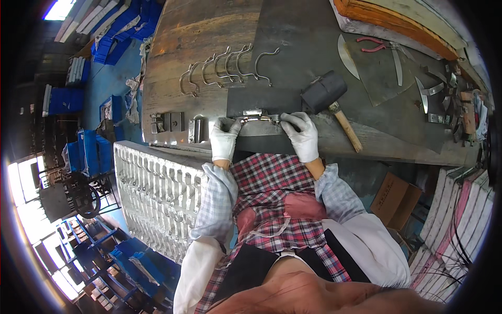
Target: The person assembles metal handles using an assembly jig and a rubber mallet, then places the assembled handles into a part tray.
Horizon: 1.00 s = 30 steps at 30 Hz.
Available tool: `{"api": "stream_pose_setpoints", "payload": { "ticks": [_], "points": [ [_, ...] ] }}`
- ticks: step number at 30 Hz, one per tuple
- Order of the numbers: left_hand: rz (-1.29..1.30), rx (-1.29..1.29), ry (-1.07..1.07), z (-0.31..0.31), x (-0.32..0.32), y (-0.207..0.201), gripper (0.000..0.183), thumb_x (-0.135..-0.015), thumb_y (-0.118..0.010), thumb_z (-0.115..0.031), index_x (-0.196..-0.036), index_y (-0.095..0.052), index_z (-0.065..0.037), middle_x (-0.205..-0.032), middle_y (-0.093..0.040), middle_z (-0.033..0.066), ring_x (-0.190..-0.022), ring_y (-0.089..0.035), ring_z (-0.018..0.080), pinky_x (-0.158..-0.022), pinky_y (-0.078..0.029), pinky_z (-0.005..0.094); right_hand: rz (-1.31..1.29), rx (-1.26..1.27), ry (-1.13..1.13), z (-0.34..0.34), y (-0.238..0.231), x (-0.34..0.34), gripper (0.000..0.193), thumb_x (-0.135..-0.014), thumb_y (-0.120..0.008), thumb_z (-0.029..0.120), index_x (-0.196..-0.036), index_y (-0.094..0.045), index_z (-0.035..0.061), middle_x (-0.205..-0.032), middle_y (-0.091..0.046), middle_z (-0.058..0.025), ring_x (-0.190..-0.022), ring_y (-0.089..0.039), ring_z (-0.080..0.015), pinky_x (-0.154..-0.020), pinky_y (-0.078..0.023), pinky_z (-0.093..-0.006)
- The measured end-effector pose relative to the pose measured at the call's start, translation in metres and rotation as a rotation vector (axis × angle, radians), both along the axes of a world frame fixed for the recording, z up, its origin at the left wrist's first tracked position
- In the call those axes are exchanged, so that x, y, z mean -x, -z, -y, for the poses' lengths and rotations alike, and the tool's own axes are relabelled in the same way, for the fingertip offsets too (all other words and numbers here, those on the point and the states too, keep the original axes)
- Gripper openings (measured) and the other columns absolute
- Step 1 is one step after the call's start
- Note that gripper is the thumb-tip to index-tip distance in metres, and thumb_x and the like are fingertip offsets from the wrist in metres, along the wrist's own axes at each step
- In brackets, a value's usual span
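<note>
My left hand [224, 138], in a white glove, pinches the left end of a curved, shiny metal piece [256, 120]. The other end is pinched by my right hand [301, 135], gloved the same way. The piece lies across the front of the bench, against a small bright metal block [253, 112]; whether it rests on the block I cannot tell. Beyond my hands lies a row of several bent metal hooks [228, 65]. A black-headed mallet [325, 92] with a wooden handle lies just past my right hand.
Small metal blocks [195, 130] stand left of my left hand. Pink-handled pliers [372, 45], blades and metal strips [434, 89] lie at the right. A white rack of metal parts [157, 199] stands by my left arm. A cardboard box [396, 201] sits low at the right.
</note>
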State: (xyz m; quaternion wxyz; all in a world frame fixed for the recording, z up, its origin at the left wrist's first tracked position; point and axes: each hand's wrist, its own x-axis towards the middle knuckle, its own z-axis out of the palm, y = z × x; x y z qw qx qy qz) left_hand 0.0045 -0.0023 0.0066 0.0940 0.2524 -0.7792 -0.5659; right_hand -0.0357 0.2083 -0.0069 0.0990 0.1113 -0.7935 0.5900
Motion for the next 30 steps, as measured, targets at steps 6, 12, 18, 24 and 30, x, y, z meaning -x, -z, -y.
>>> {"api": "stream_pose_setpoints", "payload": {
  "ticks": [6,12,18,24,30],
  "points": [
    [-0.015,0.014,-0.015,-0.003,0.005,0.011,0.02,-0.082,-0.073,-0.015,-0.085,-0.058,-0.003,-0.073,-0.056,-0.0017,-0.066,-0.047,0.0072,-0.062,-0.043,0.0231,-0.017,-0.019,0.05,0.003,0.006,0.002,0.016,-0.076,-0.071,0.003,-0.091,-0.07,0.008,-0.085,-0.061,-0.0053,-0.073,-0.061,-0.0172,-0.064,-0.048,-0.0278],
    [0.02,0.206,-0.059,-0.002,-0.006,0.011,0.027,-0.084,-0.068,-0.026,-0.092,-0.06,-0.001,-0.075,-0.06,0.0048,-0.071,-0.056,0.0152,-0.067,-0.046,0.0291,0.356,0.221,-0.143,0.004,-0.011,0.013,0.031,-0.078,-0.067,0.004,-0.109,-0.065,0.0023,-0.083,-0.062,-0.0039,-0.071,-0.058,-0.0093,-0.063,-0.047,-0.0251],
    [0.046,-0.435,-0.146,-0.033,-0.023,-0.034,0.044,-0.093,-0.054,-0.041,-0.105,-0.063,0.0,-0.08,-0.066,0.0057,-0.068,-0.056,0.0098,-0.061,-0.047,0.0256,-0.483,-0.338,-0.419,0.043,-0.057,-0.007,0.024,-0.065,-0.067,0.006,-0.088,-0.067,0.0121,-0.074,-0.058,-0.0086,-0.072,-0.057,-0.0289,-0.071,-0.048,-0.0388],
    [0.06,0.466,-0.113,0.112,0.044,-0.034,0.034,-0.091,-0.051,-0.026,-0.116,-0.057,-0.004,-0.102,-0.064,0.0208,-0.089,-0.062,0.0372,-0.079,-0.049,0.041,-0.095,-0.316,-0.126,0.061,-0.053,0.107,0.031,-0.08,-0.066,0.022,-0.108,-0.065,0.0106,-0.109,-0.062,-0.014,-0.092,-0.061,-0.0308,-0.084,-0.049,-0.0389],
    [0.38,0.79,0.052,0.183,0.131,0.01,0.036,-0.086,-0.058,-0.03,-0.118,-0.061,-0.013,-0.118,-0.056,0.0206,-0.101,-0.058,0.0373,-0.088,-0.047,0.0413,-0.157,-0.706,-0.229,0.137,-0.026,0.131,0.047,-0.069,-0.073,0.041,-0.112,-0.066,0.0223,-0.115,-0.06,-0.0094,-0.097,-0.058,-0.0338,-0.086,-0.048,-0.0411]
  ]
}}
